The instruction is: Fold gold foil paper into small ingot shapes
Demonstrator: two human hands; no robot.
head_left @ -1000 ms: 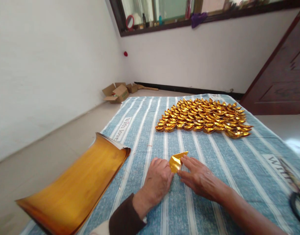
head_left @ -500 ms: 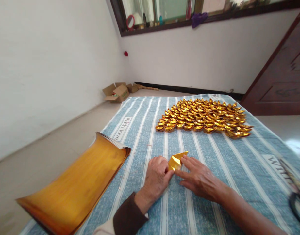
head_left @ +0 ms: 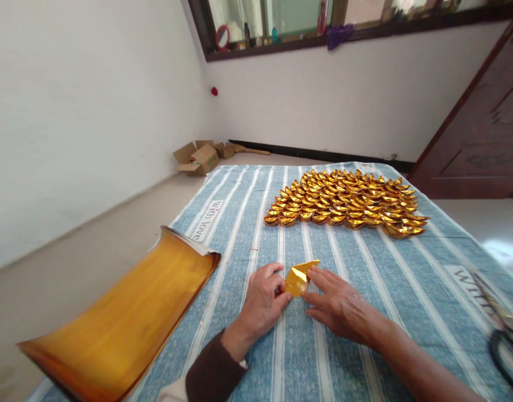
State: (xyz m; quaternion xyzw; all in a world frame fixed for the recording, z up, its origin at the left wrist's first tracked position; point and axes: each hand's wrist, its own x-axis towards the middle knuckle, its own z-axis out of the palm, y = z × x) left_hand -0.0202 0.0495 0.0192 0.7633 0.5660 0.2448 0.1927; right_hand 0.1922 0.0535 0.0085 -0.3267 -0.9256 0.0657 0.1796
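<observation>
The folded gold paper (head_left: 297, 278) lies between the left hand (head_left: 261, 301), pinching its edge, and the flat right hand (head_left: 338, 304).

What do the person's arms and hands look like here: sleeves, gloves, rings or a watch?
Both hands are bare, with no gloves. The left hand comes out of a dark brown sleeve with a pale cuff edge showing at the wrist. The right hand has a bare forearm, no sleeve in view. No ring or watch shows.
</observation>
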